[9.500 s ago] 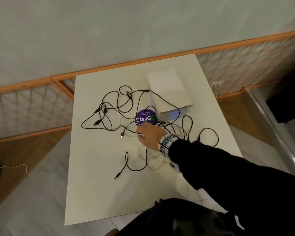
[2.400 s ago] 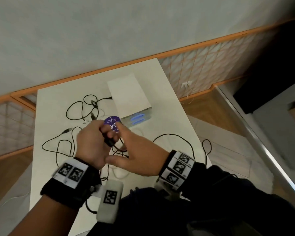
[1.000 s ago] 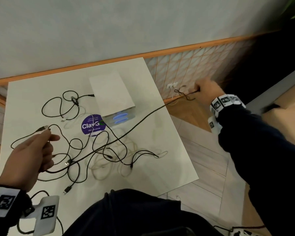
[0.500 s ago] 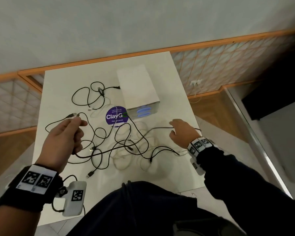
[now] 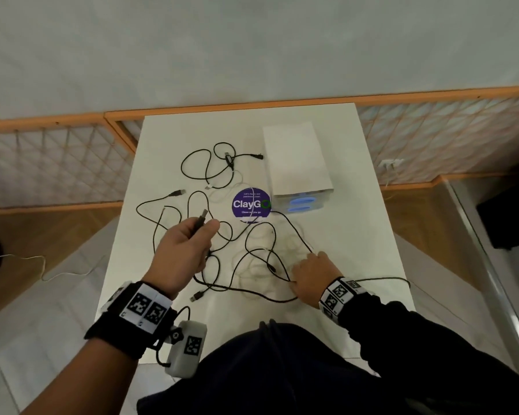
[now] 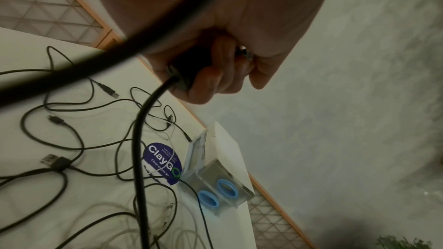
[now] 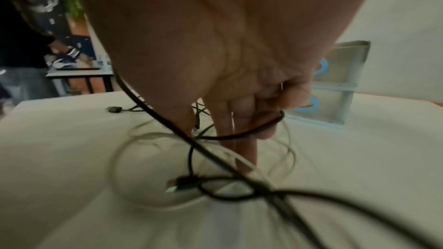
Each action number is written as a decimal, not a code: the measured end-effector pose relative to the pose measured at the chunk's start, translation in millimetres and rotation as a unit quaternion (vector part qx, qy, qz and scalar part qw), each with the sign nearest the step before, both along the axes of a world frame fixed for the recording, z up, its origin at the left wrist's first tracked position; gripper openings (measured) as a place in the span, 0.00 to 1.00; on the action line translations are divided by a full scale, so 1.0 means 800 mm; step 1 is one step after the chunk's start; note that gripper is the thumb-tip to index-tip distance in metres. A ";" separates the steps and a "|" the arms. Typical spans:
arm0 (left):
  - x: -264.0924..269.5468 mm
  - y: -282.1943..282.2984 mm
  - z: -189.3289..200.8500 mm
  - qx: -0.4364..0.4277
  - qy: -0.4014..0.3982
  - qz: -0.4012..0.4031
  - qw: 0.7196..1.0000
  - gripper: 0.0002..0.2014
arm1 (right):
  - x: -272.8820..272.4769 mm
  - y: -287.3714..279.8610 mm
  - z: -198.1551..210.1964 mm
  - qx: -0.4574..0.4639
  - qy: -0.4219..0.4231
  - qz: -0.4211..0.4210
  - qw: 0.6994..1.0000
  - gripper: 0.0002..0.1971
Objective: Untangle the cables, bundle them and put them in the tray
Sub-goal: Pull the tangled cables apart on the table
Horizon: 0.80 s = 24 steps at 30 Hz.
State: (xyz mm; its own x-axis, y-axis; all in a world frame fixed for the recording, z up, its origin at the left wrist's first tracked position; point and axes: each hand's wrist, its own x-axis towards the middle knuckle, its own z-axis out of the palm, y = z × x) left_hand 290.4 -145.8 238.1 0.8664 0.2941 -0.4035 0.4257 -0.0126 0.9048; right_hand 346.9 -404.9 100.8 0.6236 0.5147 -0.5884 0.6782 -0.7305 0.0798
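Several black cables [image 5: 253, 256] lie tangled with pale white cables [image 5: 285, 244] on the white table [image 5: 357, 235]. My left hand [image 5: 206, 227] is raised over the tangle's left side and grips a black USB plug [image 5: 202, 217], whose cord [image 6: 139, 158] hangs down to the table. My right hand [image 5: 307, 259] rests on the tangle's right side; in the right wrist view a black cable [image 7: 251, 133] is hooked round one curled finger [image 7: 271, 120] while straighter fingers touch the table. The tray, a white box with clear blue-handled drawers [image 5: 297, 160], stands at the back right.
A round purple ClayGo sticker [image 5: 251, 203] lies beside the drawers. Another loose black cable loop [image 5: 206, 163] lies at the back. One black cable [image 5: 384, 279] runs off the table's right edge. Lattice panels [image 5: 57, 166] flank the table.
My right hand has come back toward me onto the tangle's near right side. My left hand has moved right over the tangle, with the plug now standing up between its fingers.
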 end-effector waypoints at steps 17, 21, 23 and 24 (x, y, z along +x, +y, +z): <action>0.038 -0.060 -0.003 0.072 -0.115 -0.130 0.982 0.09 | 0.019 0.015 0.172 0.502 0.106 -0.190 0.837 0.15; 0.067 -0.019 0.017 0.029 -0.098 0.015 0.995 0.14 | 0.015 -0.015 0.125 0.466 0.076 -0.206 0.857 0.13; 0.077 0.011 0.026 -0.002 -0.097 0.079 0.992 0.14 | 0.018 -0.038 0.094 0.426 0.055 -0.204 0.880 0.11; 0.081 0.027 0.028 -0.026 -0.097 0.106 0.989 0.13 | 0.020 -0.049 0.080 0.403 0.048 -0.210 0.889 0.10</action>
